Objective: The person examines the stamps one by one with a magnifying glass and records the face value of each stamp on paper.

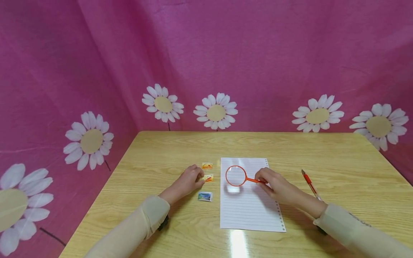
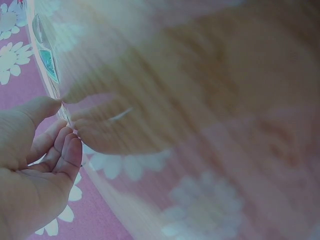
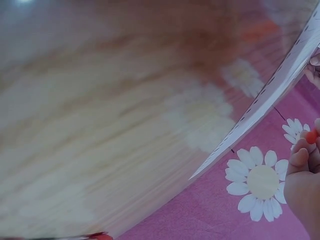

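Observation:
My right hand (image 1: 274,182) pinches the handle of a red magnifying glass (image 1: 251,180), whose round lens is over a lined sheet of paper (image 1: 248,215). In the right wrist view the red handle end (image 3: 311,137) shows between the fingers. My left hand (image 1: 188,180) has its thumb and curled fingertips at the left edge of the middle stamp (image 1: 209,178), a yellow and red one. Above it lies an orange and yellow stamp (image 1: 207,166); below it, a blue-green stamp (image 1: 205,196). In the left wrist view the fingertips meet the tabletop, and the stamp there is hardly visible.
A red pen (image 1: 310,184) lies right of the paper, partly behind the right forearm. The wooden table (image 1: 167,147) reaches back to a pink curtain (image 1: 258,64) printed with white flowers. Light glares off the table's front.

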`<state>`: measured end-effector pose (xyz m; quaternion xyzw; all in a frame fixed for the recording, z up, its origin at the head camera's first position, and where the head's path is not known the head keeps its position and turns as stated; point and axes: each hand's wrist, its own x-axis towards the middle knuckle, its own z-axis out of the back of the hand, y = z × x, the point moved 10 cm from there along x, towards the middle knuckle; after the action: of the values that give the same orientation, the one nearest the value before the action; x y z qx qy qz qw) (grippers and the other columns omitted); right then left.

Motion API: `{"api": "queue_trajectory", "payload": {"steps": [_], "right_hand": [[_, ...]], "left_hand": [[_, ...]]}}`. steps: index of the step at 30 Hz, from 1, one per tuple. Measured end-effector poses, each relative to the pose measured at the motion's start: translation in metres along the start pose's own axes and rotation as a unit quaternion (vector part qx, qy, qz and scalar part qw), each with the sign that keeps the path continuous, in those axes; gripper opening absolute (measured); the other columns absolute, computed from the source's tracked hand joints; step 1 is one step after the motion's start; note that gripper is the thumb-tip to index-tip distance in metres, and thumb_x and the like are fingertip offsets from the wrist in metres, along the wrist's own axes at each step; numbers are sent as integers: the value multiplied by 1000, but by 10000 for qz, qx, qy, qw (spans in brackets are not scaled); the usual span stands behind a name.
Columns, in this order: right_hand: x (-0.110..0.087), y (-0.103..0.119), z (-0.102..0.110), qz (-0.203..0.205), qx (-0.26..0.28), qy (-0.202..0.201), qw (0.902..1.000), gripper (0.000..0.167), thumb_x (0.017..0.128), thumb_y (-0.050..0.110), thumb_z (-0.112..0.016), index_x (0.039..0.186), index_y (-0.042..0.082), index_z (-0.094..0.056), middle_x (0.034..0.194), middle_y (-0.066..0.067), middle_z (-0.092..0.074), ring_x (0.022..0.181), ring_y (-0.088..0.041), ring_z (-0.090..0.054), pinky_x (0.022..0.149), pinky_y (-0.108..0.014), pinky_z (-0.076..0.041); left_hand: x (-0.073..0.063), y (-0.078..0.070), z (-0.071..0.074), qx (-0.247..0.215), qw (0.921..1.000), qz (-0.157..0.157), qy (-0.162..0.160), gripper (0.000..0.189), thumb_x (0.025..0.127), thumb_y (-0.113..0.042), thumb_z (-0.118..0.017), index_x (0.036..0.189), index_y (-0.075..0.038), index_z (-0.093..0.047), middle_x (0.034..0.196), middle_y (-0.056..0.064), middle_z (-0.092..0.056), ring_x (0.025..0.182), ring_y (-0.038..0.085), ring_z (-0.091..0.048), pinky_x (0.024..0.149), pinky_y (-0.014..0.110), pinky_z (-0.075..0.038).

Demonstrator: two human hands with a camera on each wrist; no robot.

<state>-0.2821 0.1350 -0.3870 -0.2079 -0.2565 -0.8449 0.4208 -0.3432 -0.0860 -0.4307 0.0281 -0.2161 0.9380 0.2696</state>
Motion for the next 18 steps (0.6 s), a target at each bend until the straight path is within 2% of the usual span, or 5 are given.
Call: {"api": "queue_trajectory", "payload": {"steps": [10,14,18], "right_hand": [[-4,-2,4,-61,45,63,10000,32,75,-14,-72,94,6,-56,85,2,-57,76,-3,-48,64,-21,-48],[-7,-4,6,-124,133,126,9998,27,80,-10,-70,95,6,-56,86,-1,-58,78,-4,-48,65,-21,-48],[-9,-7,8,-152,128,120,9997,31,78,-13,-70,96,7,-56,87,0,-58,78,-4,-48,65,-21,-47]], "left_hand": [[0,-2,1,-25,10000,28,1,14,87,-9,-72,93,0,-63,86,6,-56,79,14,-47,72,28,-46],[-1,-1,1,-25,10000,76,56,14,88,-10,-71,94,-1,-63,87,7,-55,80,15,-47,73,29,-47],[0,0,0,-62,9998,168,104,14,88,-11,-70,95,-1,-63,89,6,-55,82,15,-48,75,31,-47]]}}
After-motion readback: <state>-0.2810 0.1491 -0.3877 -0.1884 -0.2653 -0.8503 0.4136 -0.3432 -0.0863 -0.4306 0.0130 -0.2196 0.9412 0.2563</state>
